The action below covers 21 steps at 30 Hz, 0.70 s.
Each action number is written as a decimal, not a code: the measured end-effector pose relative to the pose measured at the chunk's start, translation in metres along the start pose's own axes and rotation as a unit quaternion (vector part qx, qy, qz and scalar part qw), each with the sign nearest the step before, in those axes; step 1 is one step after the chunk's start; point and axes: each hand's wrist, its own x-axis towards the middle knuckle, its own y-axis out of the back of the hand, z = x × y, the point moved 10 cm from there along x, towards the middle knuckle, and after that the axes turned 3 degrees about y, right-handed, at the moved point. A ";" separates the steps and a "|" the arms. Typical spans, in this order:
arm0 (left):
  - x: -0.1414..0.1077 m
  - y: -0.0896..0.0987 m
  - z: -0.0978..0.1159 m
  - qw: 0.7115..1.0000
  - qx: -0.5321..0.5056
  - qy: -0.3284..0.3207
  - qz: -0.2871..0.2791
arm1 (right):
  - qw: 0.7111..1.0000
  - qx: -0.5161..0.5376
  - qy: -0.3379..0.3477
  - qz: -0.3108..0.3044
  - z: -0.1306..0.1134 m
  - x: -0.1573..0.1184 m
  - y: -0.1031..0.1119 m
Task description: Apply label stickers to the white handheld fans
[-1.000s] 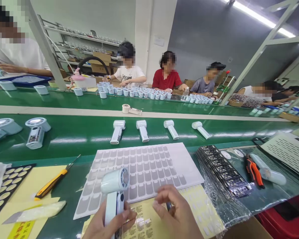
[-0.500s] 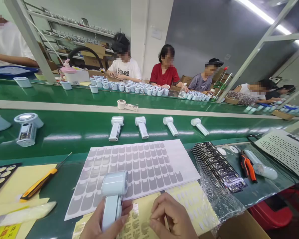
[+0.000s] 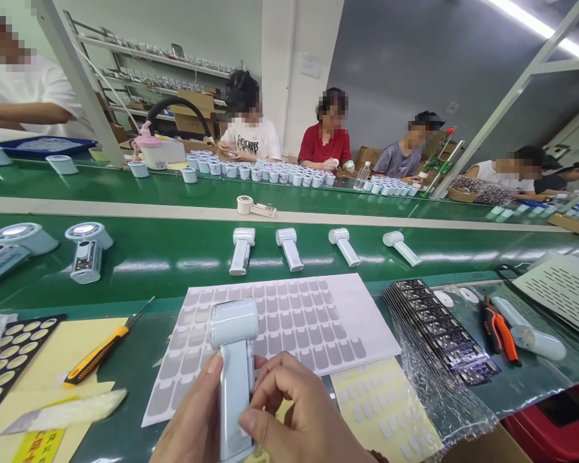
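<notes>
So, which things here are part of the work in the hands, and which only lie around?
In use:
- left hand
- right hand
- handheld fan
- sticker sheet

Lying about:
- yellow knife
- orange pliers
- four fans on belt

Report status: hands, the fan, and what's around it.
Left hand grips the pale blue handheld fan by its handle, upright. Right hand pinches the handle's side. Sticker sheet lies just behind; nothing blocks the hands.

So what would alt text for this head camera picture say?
Two bare hands, left hand and right hand, grip a pale handheld fan over a sticker sheet. Beyond, four similar fans lie on a green conveyor belt, with seated workers behind.
</notes>
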 end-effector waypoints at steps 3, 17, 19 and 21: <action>-0.004 -0.011 0.009 0.999 0.017 -0.029 -0.028 | 0.999 -0.037 0.025 0.005 0.000 0.004 -0.002; 0.061 -0.023 0.141 0.971 0.177 -0.159 0.010 | 0.895 -0.402 0.069 0.180 0.013 0.004 0.108; 0.095 -0.023 0.181 0.962 0.183 -0.202 0.021 | 0.837 -0.520 -0.009 0.171 0.042 -0.003 0.136; 0.127 -0.012 0.215 0.951 0.192 -0.232 0.074 | 0.799 -0.571 -0.046 0.183 0.068 -0.017 0.155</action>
